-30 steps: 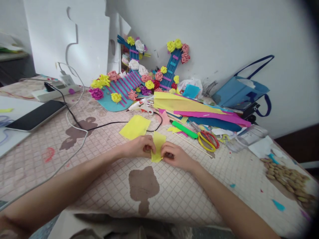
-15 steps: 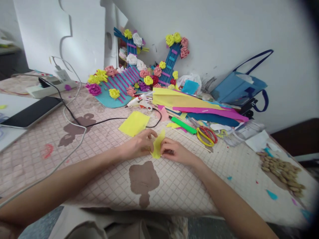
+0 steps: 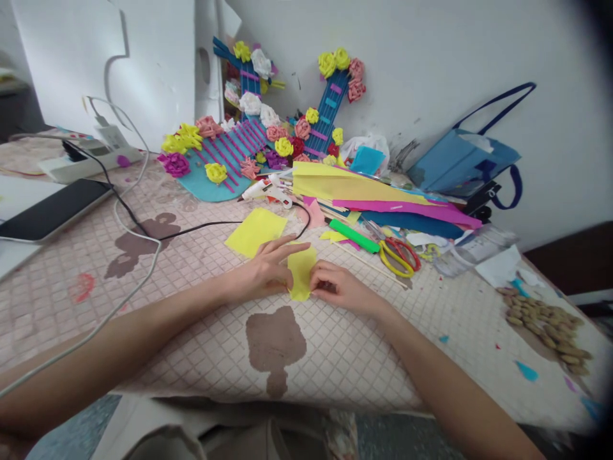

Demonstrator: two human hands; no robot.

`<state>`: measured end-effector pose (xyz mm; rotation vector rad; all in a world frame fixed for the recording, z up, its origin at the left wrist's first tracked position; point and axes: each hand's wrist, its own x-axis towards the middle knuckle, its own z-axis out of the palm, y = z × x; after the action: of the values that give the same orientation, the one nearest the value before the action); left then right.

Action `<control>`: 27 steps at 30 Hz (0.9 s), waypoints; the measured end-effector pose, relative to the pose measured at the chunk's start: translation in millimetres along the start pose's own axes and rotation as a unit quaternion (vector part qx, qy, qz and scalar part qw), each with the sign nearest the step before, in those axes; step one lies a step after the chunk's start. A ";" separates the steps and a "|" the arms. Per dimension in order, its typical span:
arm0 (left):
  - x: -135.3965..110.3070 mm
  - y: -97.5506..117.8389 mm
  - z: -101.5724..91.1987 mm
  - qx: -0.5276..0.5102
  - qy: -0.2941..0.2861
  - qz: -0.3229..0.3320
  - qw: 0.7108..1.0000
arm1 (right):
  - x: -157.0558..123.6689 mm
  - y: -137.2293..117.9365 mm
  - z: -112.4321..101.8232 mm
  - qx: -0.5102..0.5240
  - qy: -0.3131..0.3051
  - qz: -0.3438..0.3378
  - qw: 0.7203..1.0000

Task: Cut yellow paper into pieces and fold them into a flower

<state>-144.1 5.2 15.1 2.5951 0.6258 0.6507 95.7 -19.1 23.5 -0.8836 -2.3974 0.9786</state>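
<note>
Between my two hands a small piece of yellow crepe paper (image 3: 301,271) is stretched out above the table. My left hand (image 3: 268,271) pinches its lower left edge with the thumb, while some fingers reach out over its top. At its lower right edge my right hand (image 3: 332,286) pinches with curled fingers. Just behind my left hand lies a stack of yellow paper squares (image 3: 256,231). A white hot glue gun (image 3: 268,189) rests farther back. To the right are a green utility knife (image 3: 354,236) and yellow- and red-handled scissors (image 3: 398,257).
Paper-flower-covered blue guitar shapes (image 3: 215,163) lean at the back. Folded yellow paper (image 3: 364,185) lies over pink and blue sheets. A blue bag (image 3: 462,163) and peanuts (image 3: 546,326) are at right. A power strip (image 3: 86,163), cables and a black-screened device (image 3: 55,207) are at left.
The yellow paper piece has flattened and widened between my hands. My left hand's fingers have stretched out over its top; my right hand stays at the right edge. The view has shifted slightly.
</note>
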 end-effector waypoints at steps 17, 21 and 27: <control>16.0 6.0 3.3 -0.109 -0.056 -0.048 0.991 | -0.6 -6.0 12.3 -0.027 0.046 0.041 0.998; 21.8 9.9 0.8 -0.082 -0.087 -0.064 0.991 | -0.3 -6.8 14.7 -0.026 0.061 0.053 0.996; 10.3 10.4 5.7 -0.099 -0.017 -0.071 0.992 | 0.0 -7.6 20.3 -0.054 0.094 0.060 0.992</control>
<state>-129.6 0.3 18.9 2.3489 0.6917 0.5911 81.1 -32.9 15.4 -1.1184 -2.2760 0.7769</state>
